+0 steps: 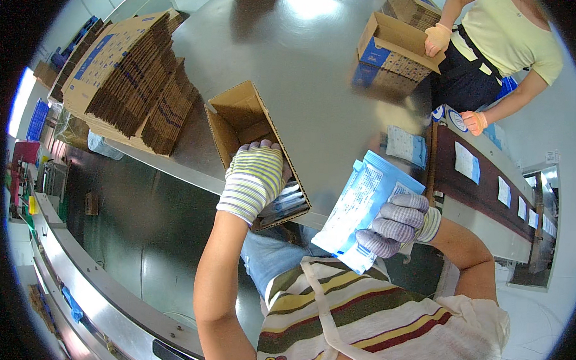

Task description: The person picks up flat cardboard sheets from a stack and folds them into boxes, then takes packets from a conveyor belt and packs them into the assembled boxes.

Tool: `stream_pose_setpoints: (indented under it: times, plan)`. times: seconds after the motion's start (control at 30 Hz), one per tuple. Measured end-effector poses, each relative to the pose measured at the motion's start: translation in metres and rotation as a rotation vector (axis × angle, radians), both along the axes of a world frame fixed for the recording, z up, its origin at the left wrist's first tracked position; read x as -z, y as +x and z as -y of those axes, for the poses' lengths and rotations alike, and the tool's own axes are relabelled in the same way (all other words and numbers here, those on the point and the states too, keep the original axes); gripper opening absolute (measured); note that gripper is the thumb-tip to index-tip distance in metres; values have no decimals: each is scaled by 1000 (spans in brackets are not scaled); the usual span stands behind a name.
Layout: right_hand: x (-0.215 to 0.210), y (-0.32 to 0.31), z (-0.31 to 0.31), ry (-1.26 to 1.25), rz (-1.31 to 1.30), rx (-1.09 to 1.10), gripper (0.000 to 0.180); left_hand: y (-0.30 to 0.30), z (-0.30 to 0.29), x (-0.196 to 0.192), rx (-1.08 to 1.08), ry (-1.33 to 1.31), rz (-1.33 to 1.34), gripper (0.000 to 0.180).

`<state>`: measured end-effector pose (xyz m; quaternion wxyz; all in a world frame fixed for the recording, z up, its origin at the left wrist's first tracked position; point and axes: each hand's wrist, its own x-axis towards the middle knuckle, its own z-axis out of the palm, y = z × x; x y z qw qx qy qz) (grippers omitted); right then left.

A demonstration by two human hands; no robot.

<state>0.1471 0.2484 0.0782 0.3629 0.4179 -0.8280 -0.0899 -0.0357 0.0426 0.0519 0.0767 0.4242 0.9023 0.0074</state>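
Note:
My left hand, in a striped glove with purple fingertips, reaches into an open cardboard carton. Its fingers bend down inside, and whatever they grip is hidden beneath the hand. Several blue and white packets stand at the near end of that carton, which tilts at the table's front edge. To the right, my right hand is closed round blue and white soft packets, at least two pressed together. The thumb and fingers wrap their right side, beside the carton and apart from it.
Flattened cartons are stacked high on the left of the metal table. A single packet lies near a dark conveyor belt carrying several more. Across the table, a person's gloved hand touches another open carton.

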Motion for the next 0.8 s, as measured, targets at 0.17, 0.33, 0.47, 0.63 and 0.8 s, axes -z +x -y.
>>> stream_pose_setpoints:
  times: [0.17,0.33,0.47,0.63,0.8]
  plan:
    - [3,4,-6,5,45,18,15,-1,-10,5,17,24,14,43]
    - [0,7,-10,-10,152,33,18,-3,-10,2,13,-2,52,45]
    - [-2,8,-7,-22,276,46,21,0,-3,-1,23,-4,-5,44]
    - [3,8,-10,-58,256,38,16,-3,-8,6,42,25,-17,45]
    - [9,4,-10,-202,-126,-97,14,-2,-15,-1,32,-52,17,54]
